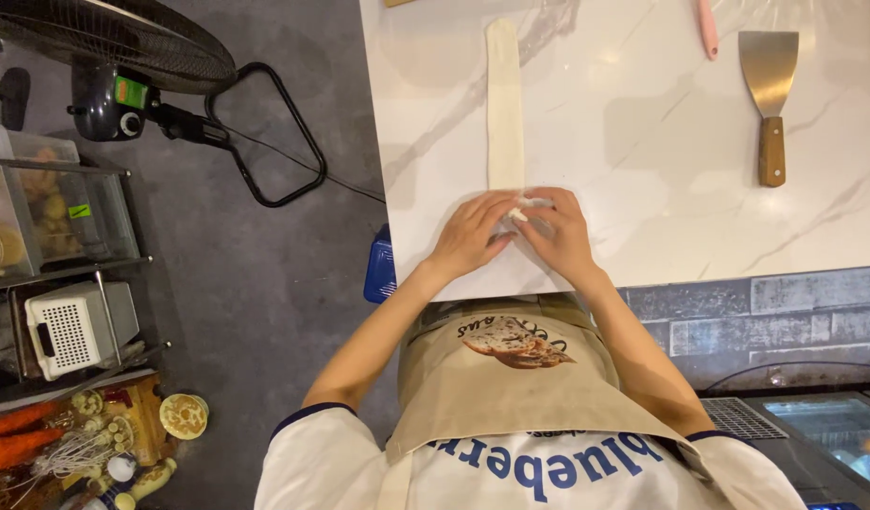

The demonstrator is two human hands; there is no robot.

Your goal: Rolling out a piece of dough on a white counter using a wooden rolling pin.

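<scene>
Marble-patterned white desk [643,170] is standing over grey floor; left hand [468,234] and right hand [560,234] are pinching the long pale dough strip [504,104] with fingers curled on its near end.

A beige apron [511,378] with a bread picture over a white tee with navy-trimmed short sleeves [307,416]

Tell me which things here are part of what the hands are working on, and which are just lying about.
In use:
- long dough strip, its near end under both hands
- left hand and right hand on that end
- marble counter beneath it

Lying about:
- metal scraper with wooden handle, untouched on the counter
- pink tool at the far edge
- floor fan
- shelf rack
</scene>
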